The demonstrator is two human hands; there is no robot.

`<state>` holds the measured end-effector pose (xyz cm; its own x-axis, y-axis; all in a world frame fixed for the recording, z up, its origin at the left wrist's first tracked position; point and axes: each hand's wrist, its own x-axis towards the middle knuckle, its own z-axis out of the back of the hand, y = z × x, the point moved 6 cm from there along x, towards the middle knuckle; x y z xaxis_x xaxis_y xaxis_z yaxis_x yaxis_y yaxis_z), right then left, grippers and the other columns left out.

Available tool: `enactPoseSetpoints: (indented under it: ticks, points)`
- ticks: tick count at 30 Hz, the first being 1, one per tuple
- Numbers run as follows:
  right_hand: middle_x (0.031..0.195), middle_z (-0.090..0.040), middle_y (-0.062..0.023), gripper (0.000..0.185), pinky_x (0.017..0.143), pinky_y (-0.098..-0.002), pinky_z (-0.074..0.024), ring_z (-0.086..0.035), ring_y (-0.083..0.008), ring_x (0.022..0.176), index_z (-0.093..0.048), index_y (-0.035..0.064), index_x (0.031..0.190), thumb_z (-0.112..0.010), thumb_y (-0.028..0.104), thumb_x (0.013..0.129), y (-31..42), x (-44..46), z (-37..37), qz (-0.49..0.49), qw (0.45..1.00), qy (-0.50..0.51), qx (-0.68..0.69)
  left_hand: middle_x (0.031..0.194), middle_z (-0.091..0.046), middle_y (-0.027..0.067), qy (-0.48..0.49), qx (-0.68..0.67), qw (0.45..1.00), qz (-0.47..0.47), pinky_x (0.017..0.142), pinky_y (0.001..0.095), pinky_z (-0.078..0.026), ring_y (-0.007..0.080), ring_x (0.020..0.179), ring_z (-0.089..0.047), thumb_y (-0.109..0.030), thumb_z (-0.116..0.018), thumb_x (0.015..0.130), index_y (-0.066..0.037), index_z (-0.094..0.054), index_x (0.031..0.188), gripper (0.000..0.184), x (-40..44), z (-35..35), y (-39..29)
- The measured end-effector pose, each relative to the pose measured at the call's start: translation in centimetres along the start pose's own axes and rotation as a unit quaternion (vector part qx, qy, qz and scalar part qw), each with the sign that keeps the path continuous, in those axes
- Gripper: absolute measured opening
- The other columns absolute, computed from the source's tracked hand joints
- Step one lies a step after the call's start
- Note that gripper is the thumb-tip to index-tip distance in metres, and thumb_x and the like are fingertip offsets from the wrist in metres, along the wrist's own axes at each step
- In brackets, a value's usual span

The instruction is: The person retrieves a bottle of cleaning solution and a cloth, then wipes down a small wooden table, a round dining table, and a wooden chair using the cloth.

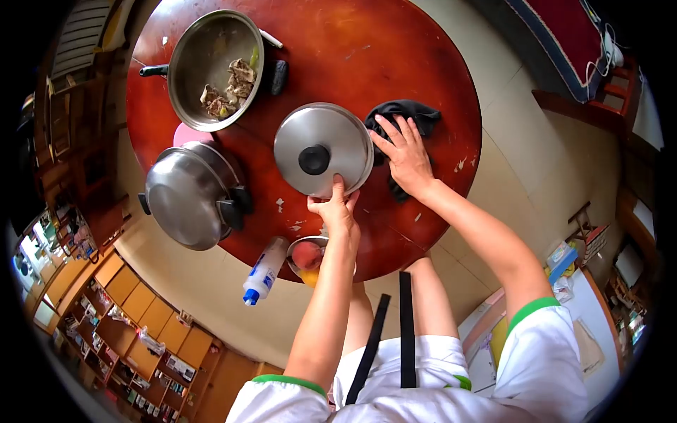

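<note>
Left hand (337, 211) grips the round lid (338, 134), knob (314, 159) upward, right hand (411, 161) splayed on black cloth (410, 110).

Floor (518, 148): pale tiles
Table (342, 53): round, glossy reddish-brown, chipped in spots
Shelving (137, 349): wooden, crowded, lower left
Covering (560, 32): dark red, blue-edged, upper right

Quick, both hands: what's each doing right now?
Left hand: closed on the rim of the lid, thumb on top.
Right hand: open, fingers spread over the black cloth.
</note>
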<state>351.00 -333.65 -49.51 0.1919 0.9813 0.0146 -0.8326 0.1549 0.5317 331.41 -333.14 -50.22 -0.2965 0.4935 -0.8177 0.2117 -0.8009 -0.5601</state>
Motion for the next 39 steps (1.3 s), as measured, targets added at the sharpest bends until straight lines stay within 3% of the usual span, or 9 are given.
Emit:
enactPoseSetpoints:
  ticks: [8, 10, 11, 15, 19, 23, 26, 30, 39]
  points:
    - [0.141, -0.044, -0.0063, 0.044, 0.113, -0.0476, -0.0260, -0.038, -0.0338, 0.131, -0.060, 0.0141, 0.123, -0.051, 0.002, 0.081, 2.0, 5.8, -1.2, 0.047, 0.997, -0.023, 0.054, 0.120, -0.057, 0.0107, -0.032, -0.010, 0.997, -0.066, 0.084, 0.0520, -0.053, 0.0300, 0.102, -0.061, -0.017, -0.076, 0.082, -0.010, -0.037, 0.129, 0.061, 3.4, 0.0, -4.6]
    - [0.140, -0.046, -0.0061, 0.043, 0.113, -0.0466, -0.0268, -0.039, -0.0331, 0.130, -0.061, 0.0138, 0.122, -0.052, 0.003, 0.082, 2.1, 6.7, -1.5, 0.067, 0.996, -0.028, 0.058, 0.120, -0.057, 0.0112, 0.009, -0.017, 0.997, -0.076, 0.085, 0.0525, -0.053, 0.0308, 0.102, -0.062, -0.016, -0.076, 0.082, -0.009, -0.041, 0.128, 0.057, 4.2, 0.2, -5.6]
    - [0.139, -0.047, -0.0062, 0.042, 0.113, -0.0459, -0.0275, -0.040, -0.0329, 0.129, -0.061, 0.0136, 0.121, -0.052, 0.003, 0.082, 2.1, 7.0, -1.5, 0.077, 0.995, -0.029, 0.055, 0.135, -0.039, 0.0145, 0.063, -0.013, 0.996, -0.061, 0.088, 0.0538, -0.053, 0.0329, 0.113, -0.055, -0.016, -0.077, 0.080, -0.013, -0.017, 0.140, 0.085, 4.8, 0.3, -5.8]
    - [0.138, -0.048, -0.0062, 0.043, 0.111, -0.0445, -0.0304, -0.042, -0.0316, 0.127, -0.061, 0.0147, 0.121, -0.052, 0.002, 0.081, 2.1, 7.7, -1.5, 0.089, 0.994, -0.047, 0.042, 0.125, -0.054, 0.0130, 0.004, 0.009, 0.997, -0.074, 0.089, 0.0522, -0.053, 0.0331, 0.110, -0.058, -0.014, -0.074, 0.083, -0.008, -0.039, 0.130, 0.059, 4.2, 0.6, -6.7]
    - [0.135, -0.049, -0.0087, 0.044, 0.106, -0.0464, -0.0342, -0.042, -0.0347, 0.125, -0.059, 0.0102, 0.121, -0.051, -0.001, 0.079, 2.8, 3.8, -0.6, 0.000, 0.996, -0.079, 0.040, 0.137, -0.041, 0.0161, 0.055, 0.007, 0.997, -0.050, 0.089, 0.0509, -0.052, 0.0360, 0.122, -0.048, -0.017, -0.076, 0.082, -0.007, -0.027, 0.139, 0.076, 3.3, 0.9, -6.5]
    - [0.141, -0.045, -0.0070, 0.054, 0.109, -0.0473, -0.0332, -0.040, -0.0335, 0.129, -0.055, 0.0141, 0.128, -0.050, -0.005, 0.078, 3.6, -7.1, -0.3, 0.079, 0.990, 0.112, 0.045, 0.143, -0.025, 0.0129, -0.006, 0.096, 0.993, -0.070, 0.089, 0.0327, -0.048, 0.0235, 0.115, -0.048, -0.025, -0.070, 0.086, -0.005, -0.028, 0.140, 0.072, -1.1, 3.7, -4.5]
    - [0.143, -0.044, -0.0034, 0.061, 0.110, -0.0453, -0.0336, -0.043, -0.0302, 0.128, -0.055, 0.0186, 0.131, -0.054, -0.003, 0.073, 2.9, -12.3, 0.3, 0.164, 0.967, 0.194, 0.018, 0.126, -0.040, 0.0100, -0.001, 0.164, 0.970, -0.178, 0.081, 0.0285, -0.046, 0.0132, 0.091, -0.052, -0.014, -0.062, 0.090, -0.004, -0.040, 0.134, 0.050, -5.7, 6.8, -1.7]
    - [0.142, -0.047, -0.0049, 0.060, 0.112, -0.0437, -0.0305, -0.045, -0.0286, 0.127, -0.054, 0.0139, 0.131, -0.055, 0.001, 0.072, 6.9, -7.9, -1.7, 0.293, 0.925, 0.239, 0.023, 0.124, -0.043, 0.0094, 0.006, 0.127, 0.970, -0.205, 0.090, 0.0295, -0.047, 0.0171, 0.104, -0.057, -0.003, -0.055, 0.092, 0.000, -0.045, 0.126, 0.036, -12.7, 10.5, 0.0]
    - [0.143, -0.045, -0.0023, 0.061, 0.116, -0.0398, -0.0240, -0.041, -0.0245, 0.132, -0.051, 0.0163, 0.135, -0.059, 0.010, 0.075, 23.9, 1.8, -15.3, 0.450, 0.862, 0.222, 0.071, 0.139, -0.026, 0.0161, -0.227, 0.149, 0.939, -0.212, 0.107, 0.0431, -0.030, 0.0296, 0.128, -0.035, -0.014, -0.071, 0.084, -0.007, -0.013, 0.142, 0.082, -12.3, 24.4, -1.5]
